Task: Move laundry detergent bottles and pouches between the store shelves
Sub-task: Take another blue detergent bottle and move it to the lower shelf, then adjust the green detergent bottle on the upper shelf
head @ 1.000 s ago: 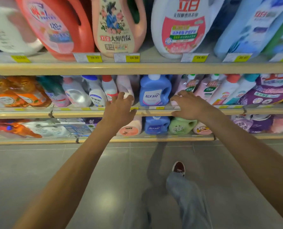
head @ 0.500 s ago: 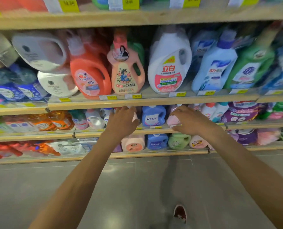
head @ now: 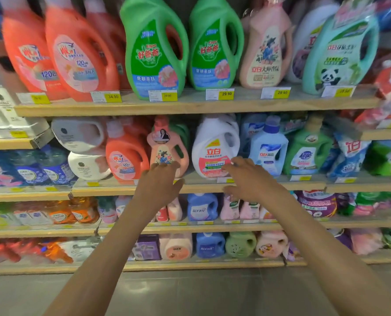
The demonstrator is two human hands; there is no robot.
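Note:
Store shelves full of detergent face me. My left hand point(head: 159, 182) is raised in front of the second shelf's edge, fingers apart, just below a pink bottle point(head: 168, 145). My right hand point(head: 249, 179) is open too, its fingertips at the lower label of a white bottle point(head: 215, 147). Neither hand holds anything. Two green bottles point(head: 154, 46) stand on the top shelf above. A small blue bottle point(head: 202, 206) sits on the third shelf between my forearms.
The second wooden shelf point(head: 304, 185) carries orange, light-blue and green bottles plus pouches point(head: 349, 153) at the right. Purple pouches point(head: 315, 201) lie lower right. A side shelf point(head: 12, 142) juts out at left. Grey tiled floor point(head: 190, 293) lies below.
The view has tilted upward, bringing the higher shelves in. Both hands have risen from the third shelf's edge to the second shelf, still holding nothing.

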